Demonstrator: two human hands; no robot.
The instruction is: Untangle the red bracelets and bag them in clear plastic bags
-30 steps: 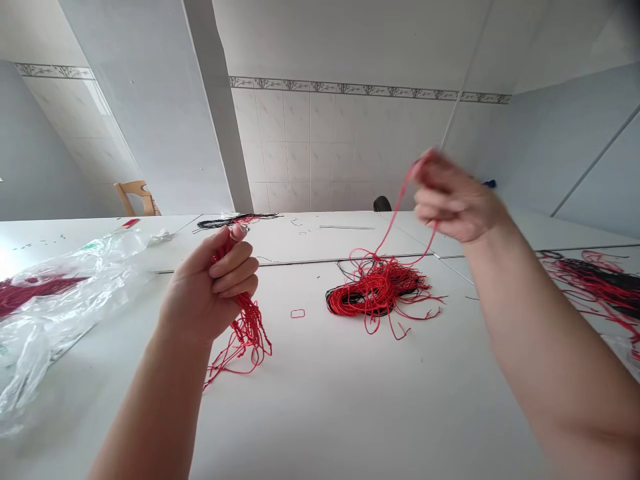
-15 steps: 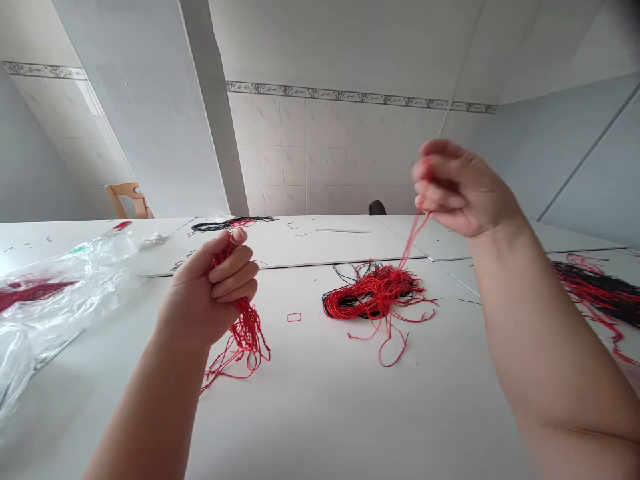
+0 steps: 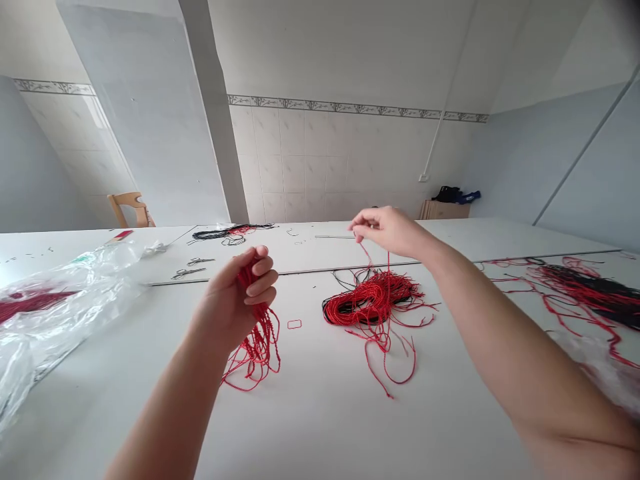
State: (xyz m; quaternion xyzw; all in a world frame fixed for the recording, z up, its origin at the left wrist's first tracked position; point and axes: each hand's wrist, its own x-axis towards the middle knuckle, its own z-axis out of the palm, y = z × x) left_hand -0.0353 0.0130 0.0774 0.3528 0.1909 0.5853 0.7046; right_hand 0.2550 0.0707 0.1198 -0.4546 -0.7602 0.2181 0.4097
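Note:
My left hand (image 3: pixel 245 293) is closed around a bunch of red braided cords (image 3: pixel 260 340), whose loose ends hang down to the white table. Above the table's middle, my right hand (image 3: pixel 383 230) pinches a thin red cord (image 3: pixel 366 253) between thumb and fingers. That cord runs down to a pile of red and black cords (image 3: pixel 370 297) lying just below the hand. Several loose red ends trail from the pile toward me. A small red rectangular outline (image 3: pixel 295 325) lies on the table between the two bunches.
Clear plastic bags (image 3: pixel 100 287) with dark red cords lie at left. Two pairs of scissors (image 3: pixel 187 273) rest beyond my left hand. More black and red cords (image 3: pixel 233 231) are at the far side, and another bundle (image 3: pixel 595 293) is at right. A wooden chair (image 3: pixel 131 208) stands behind.
My right hand has come down and to the left, still holding red cord. My left hand has shifted slightly right with its bunch. Some cord ends by the pile now reach nearer to me.

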